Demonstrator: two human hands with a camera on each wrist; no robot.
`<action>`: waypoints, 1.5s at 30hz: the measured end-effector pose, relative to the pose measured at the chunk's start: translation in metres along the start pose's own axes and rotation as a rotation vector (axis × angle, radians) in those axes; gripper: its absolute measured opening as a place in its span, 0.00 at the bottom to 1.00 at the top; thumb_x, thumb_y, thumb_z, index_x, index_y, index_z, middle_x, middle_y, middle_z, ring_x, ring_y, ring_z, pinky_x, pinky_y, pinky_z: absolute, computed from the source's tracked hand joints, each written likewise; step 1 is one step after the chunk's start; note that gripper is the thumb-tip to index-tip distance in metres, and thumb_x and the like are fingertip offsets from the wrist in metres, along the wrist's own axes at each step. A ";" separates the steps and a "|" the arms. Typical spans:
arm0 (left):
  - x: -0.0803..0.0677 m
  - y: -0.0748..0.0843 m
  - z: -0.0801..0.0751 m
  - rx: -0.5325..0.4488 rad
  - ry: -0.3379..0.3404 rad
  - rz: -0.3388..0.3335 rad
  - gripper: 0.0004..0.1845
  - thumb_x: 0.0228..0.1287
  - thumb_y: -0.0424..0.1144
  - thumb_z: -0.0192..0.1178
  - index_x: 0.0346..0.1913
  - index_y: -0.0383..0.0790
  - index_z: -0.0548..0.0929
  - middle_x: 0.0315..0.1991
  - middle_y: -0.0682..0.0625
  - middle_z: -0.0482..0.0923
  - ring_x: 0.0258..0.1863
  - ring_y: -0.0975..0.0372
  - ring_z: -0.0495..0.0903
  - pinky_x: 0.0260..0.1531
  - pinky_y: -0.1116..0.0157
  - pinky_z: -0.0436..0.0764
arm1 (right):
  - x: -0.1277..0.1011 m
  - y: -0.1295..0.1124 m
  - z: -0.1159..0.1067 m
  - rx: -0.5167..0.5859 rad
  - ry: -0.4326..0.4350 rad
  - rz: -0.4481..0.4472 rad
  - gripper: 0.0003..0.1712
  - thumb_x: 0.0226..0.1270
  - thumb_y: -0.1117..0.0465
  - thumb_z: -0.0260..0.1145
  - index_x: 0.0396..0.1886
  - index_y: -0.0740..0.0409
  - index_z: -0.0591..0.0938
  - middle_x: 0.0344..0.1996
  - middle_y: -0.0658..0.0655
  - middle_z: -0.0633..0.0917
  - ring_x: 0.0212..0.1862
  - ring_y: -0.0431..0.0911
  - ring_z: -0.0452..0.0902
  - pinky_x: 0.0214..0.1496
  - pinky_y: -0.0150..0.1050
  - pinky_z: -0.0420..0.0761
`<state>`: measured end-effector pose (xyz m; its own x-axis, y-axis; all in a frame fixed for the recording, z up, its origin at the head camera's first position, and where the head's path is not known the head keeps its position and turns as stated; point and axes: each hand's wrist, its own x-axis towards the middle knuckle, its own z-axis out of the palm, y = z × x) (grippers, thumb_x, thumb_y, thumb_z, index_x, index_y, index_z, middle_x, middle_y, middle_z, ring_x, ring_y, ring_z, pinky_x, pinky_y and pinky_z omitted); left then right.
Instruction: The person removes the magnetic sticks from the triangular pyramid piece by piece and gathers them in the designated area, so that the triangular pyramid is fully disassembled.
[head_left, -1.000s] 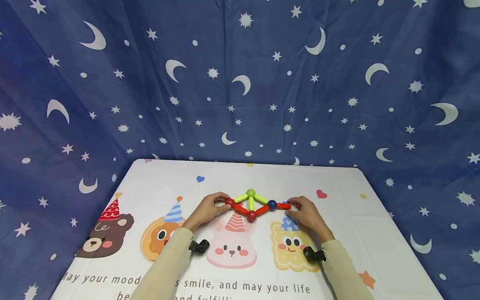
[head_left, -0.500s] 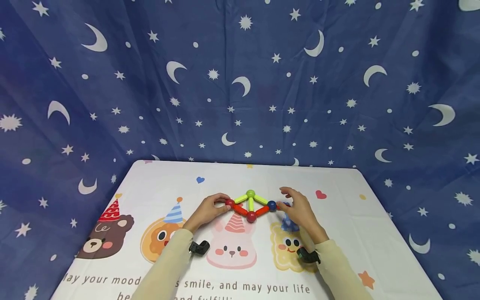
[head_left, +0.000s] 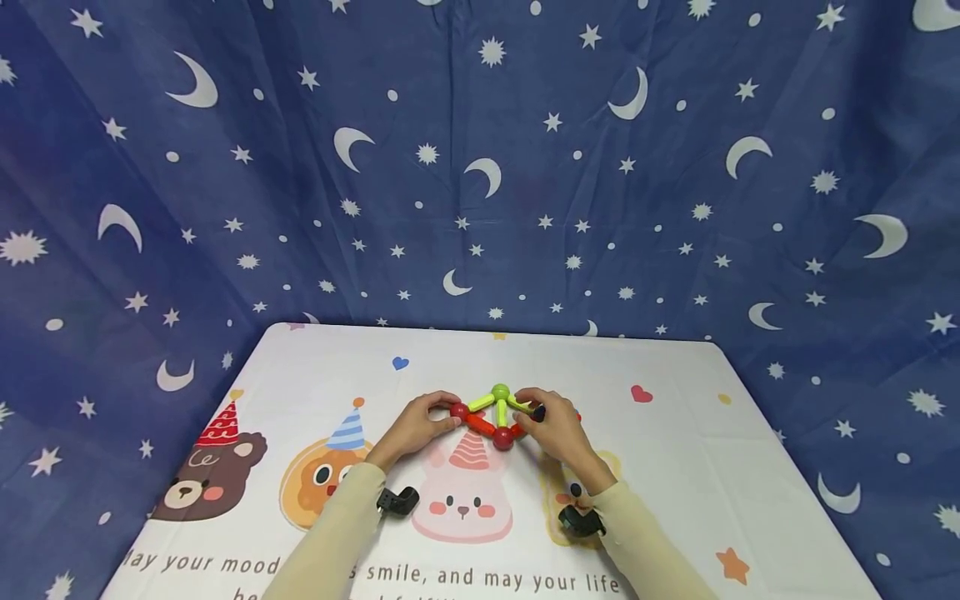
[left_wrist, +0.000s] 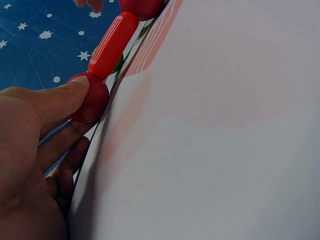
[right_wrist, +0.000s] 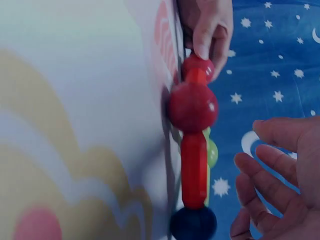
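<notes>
A flat frame of magnetic balls and rods lies mid-table. My left hand point(head_left: 416, 427) pinches its left red ball point(head_left: 459, 411) between thumb and fingers; the left wrist view shows the thumb on that ball point(left_wrist: 90, 97). A red rod point(head_left: 481, 425) runs to the near red ball point(head_left: 503, 438), and yellow-green rods point(head_left: 502, 413) meet at the green ball point(head_left: 500, 392). Over the frame's right side hovers my right hand point(head_left: 558, 429), fingers spread and apart from the pieces in the right wrist view. It mostly hides the dark blue ball point(right_wrist: 194, 223) in the head view.
A white cloth point(head_left: 660, 467) printed with cartoon animals, hearts and lettering covers the table. Behind it hangs a blue curtain point(head_left: 480, 208) with moons and stars. Black wrist cameras point(head_left: 398, 502) sit on both wrists.
My right hand has left the red rod at the far right and moved left over the blue ball and the rods beside it. My left hand stays on the red ball.
</notes>
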<state>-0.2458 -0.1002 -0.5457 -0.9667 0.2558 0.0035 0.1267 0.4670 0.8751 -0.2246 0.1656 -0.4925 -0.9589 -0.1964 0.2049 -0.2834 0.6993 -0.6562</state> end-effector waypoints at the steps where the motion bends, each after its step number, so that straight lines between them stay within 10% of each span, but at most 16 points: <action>1: 0.000 0.000 0.000 -0.001 0.000 0.002 0.17 0.62 0.41 0.68 0.53 0.54 0.82 0.50 0.55 0.83 0.62 0.54 0.75 0.68 0.46 0.64 | 0.000 -0.002 0.003 0.006 -0.006 0.005 0.18 0.60 0.59 0.73 0.50 0.53 0.85 0.43 0.54 0.87 0.45 0.51 0.80 0.49 0.46 0.78; 45: 0.000 0.005 -0.003 0.000 0.009 0.010 0.16 0.61 0.41 0.69 0.52 0.52 0.83 0.47 0.54 0.86 0.57 0.56 0.78 0.65 0.47 0.68 | 0.013 -0.022 0.053 -0.124 -0.130 0.033 0.14 0.54 0.57 0.78 0.42 0.50 0.90 0.28 0.51 0.79 0.35 0.45 0.65 0.37 0.37 0.61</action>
<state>-0.2460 -0.1001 -0.5397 -0.9674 0.2526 0.0171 0.1366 0.4640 0.8752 -0.2321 0.1114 -0.5138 -0.9637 -0.2535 0.0840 -0.2557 0.7847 -0.5647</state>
